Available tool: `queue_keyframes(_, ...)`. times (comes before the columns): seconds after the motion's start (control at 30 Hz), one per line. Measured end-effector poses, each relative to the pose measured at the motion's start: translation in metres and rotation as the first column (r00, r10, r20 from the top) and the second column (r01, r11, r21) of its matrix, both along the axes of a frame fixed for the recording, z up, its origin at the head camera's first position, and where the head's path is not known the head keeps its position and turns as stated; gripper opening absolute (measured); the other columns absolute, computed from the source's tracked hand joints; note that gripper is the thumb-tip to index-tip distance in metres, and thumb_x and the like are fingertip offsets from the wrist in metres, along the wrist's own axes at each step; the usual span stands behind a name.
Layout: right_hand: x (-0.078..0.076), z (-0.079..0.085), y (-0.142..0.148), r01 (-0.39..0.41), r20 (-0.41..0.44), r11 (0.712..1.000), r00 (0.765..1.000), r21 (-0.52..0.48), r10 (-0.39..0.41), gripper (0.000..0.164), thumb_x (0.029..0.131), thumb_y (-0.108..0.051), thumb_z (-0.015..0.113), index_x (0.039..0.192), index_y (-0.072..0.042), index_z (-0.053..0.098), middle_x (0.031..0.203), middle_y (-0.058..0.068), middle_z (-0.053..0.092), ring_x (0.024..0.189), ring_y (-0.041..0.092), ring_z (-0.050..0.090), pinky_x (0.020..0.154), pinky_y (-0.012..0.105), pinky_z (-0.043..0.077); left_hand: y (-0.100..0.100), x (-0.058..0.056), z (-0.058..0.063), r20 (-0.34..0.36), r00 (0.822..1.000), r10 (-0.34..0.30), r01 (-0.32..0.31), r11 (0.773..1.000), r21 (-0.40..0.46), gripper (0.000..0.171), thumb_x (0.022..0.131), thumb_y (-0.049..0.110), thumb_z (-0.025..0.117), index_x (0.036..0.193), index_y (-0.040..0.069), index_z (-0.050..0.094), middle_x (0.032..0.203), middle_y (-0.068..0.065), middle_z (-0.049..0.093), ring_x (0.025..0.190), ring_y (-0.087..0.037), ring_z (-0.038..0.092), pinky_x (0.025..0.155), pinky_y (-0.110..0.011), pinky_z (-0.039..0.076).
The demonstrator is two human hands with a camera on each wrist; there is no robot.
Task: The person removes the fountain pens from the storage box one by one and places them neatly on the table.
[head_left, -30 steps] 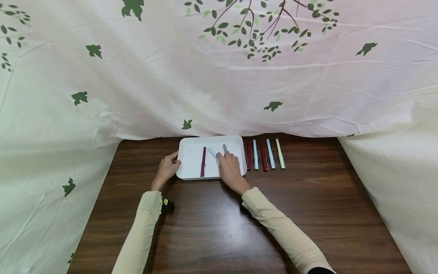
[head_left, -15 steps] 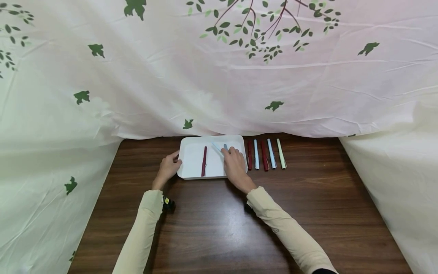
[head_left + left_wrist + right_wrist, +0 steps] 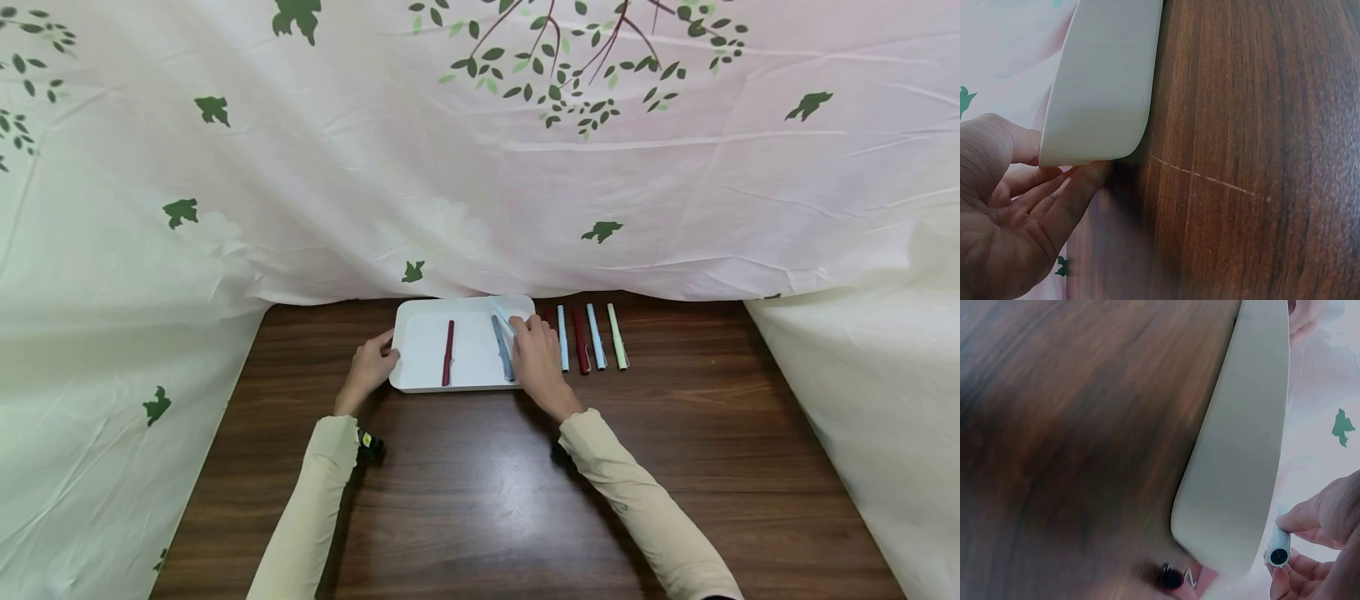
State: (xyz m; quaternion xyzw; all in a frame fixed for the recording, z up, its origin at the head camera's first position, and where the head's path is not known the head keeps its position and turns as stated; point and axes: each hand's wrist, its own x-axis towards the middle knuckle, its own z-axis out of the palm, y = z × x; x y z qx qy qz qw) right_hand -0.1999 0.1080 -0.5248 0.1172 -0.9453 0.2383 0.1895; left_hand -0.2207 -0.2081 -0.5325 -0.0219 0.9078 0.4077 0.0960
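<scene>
A white tray (image 3: 420,312) lies at the back of the table. My left hand (image 3: 369,368) grips its left end; in the left wrist view the thumb is at the rim and the fingers (image 3: 1072,200) are against the outer side. My right hand (image 3: 537,358) pinches a light blue pen (image 3: 502,314), tilted above the tray's right part; its round end (image 3: 1279,556) shows in the right wrist view. Inside the tray, a dark red pen (image 3: 448,353) lies left of the middle and a grey-blue pen (image 3: 502,350) near the right.
Right of the tray, several pens lie in a row: a dark red one (image 3: 1172,578) partly behind my right hand, a light blue one (image 3: 563,339), another dark red (image 3: 581,342), another light blue (image 3: 596,337) and a pale green (image 3: 617,337). A patterned cloth (image 3: 480,208) hangs behind.
My right hand has moved right with the light blue pen, uncovering the grey-blue pen and partly covering the nearest dark red pen in the row. The left hand stays at the tray.
</scene>
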Motion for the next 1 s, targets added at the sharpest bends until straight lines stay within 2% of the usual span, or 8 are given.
queue_keyframes(0.4, 0.001, 0.002, 0.029, 0.081, 0.042, 0.996, 0.996, -0.033, -0.080, 0.031, 0.098, 0.004, 0.064, 0.129, 0.002, 0.067, 0.106, 0.027, 0.063, 0.090, 0.043, 0.062, 0.076, 0.053, 0.053, -0.001, -0.001, -0.002, 0.007, 1.000, 0.007, -0.007, 1.000, -0.012, 0.056, 0.105, 0.019, 0.049, 0.160, 0.014, 0.045, 0.147, -0.020, 0.061, 0.123, -0.031, 0.067, 0.082, -0.035, 0.054)
queue_keyframes(0.67, 0.001, -0.002, 0.048, 0.109, -0.016, 0.994, 0.994, -0.029, -0.110, 0.032, 0.096, 0.005, 0.067, 0.128, 0.004, 0.068, 0.106, 0.030, 0.065, 0.087, 0.045, 0.065, 0.070, 0.053, 0.056, -0.001, -0.001, -0.001, 0.005, 1.000, 0.005, -0.005, 1.000, -0.010, 0.056, 0.105, 0.018, 0.048, 0.160, 0.013, 0.044, 0.151, -0.020, 0.057, 0.125, -0.032, 0.066, 0.086, -0.039, 0.056)
queue_keyframes(1.0, 0.001, -0.007, 0.072, 0.177, 0.000, 0.982, 0.984, -0.067, -0.178, 0.029, 0.096, 0.005, 0.065, 0.126, 0.005, 0.067, 0.105, 0.031, 0.064, 0.085, 0.048, 0.063, 0.067, 0.057, 0.054, 0.000, -0.001, -0.002, 0.003, 1.000, 0.006, -0.006, 1.000, -0.006, 0.056, 0.105, 0.018, 0.048, 0.160, 0.014, 0.044, 0.149, -0.020, 0.058, 0.126, -0.032, 0.066, 0.089, -0.041, 0.057)
